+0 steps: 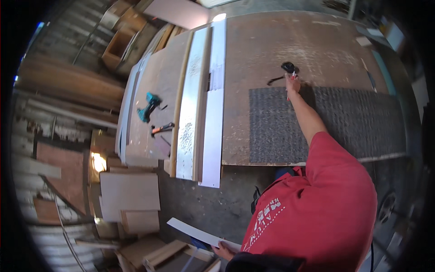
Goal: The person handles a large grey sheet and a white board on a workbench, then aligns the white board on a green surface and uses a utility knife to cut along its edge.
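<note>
Okay, my right grip (293, 84) is closed round a slim red tool (293, 74), the black tape measure (287, 67) just beyond; I'd hold the white strip (190, 228), clasped in my left grip (223, 250), level.

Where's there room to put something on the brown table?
Bare tabletop lies beyond the black object, right of the white board; a narrower patch between that board and the grey sheet. It's crowded around the right hand and by the teal power tool.
</note>
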The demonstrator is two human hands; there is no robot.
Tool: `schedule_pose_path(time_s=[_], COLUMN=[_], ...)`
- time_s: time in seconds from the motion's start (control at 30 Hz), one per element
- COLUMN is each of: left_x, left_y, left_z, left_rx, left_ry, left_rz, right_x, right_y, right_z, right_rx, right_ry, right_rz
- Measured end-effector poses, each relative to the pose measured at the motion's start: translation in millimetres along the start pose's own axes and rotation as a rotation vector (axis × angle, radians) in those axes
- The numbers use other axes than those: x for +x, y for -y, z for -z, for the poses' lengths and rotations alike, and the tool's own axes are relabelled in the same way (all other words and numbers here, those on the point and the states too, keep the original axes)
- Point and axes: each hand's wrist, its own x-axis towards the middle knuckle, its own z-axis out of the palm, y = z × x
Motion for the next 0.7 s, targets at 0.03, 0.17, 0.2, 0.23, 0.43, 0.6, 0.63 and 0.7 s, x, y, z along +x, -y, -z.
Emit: schedule_pose_path(time_s=[0.03,0.17,0.2,0.23,0.43,0.6,0.63,0.7], left_x=[17,98,111,129,146,28,-10,-62], left_y=[-23,-79,-97,-105,-153,-194,-212,-202], left_z=[-12,-55,-68,-85,-233,-325,-334,-371], left_rx=[0.009,0.044,0.001,0.009,0.058,0.006,-0.012,0.018], left_ry=[0.041,0.289,0.365,0.453,1.06,1.278,1.254,1.289], left_rz=[-0.042,-0.162,-0.204,-0.247,-0.225,-0.181,-0.082,-0.075], right_x=[7,-35,-73,-101,-262,-340,-347,-356], right_y=[-8,-65,-70,-81,-175,-220,-224,-235], right_z=[18,127,150,183,384,479,489,510], right_rx=[-0.009,-0.011,0.031,0.058,-0.127,-0.089,-0.075,0.028], right_ry=[0.028,0.078,0.054,0.007,0.034,-0.108,-0.092,-0.209], right_rz=[0.029,0.139,0.187,0.243,0.087,-0.101,-0.096,-0.176])
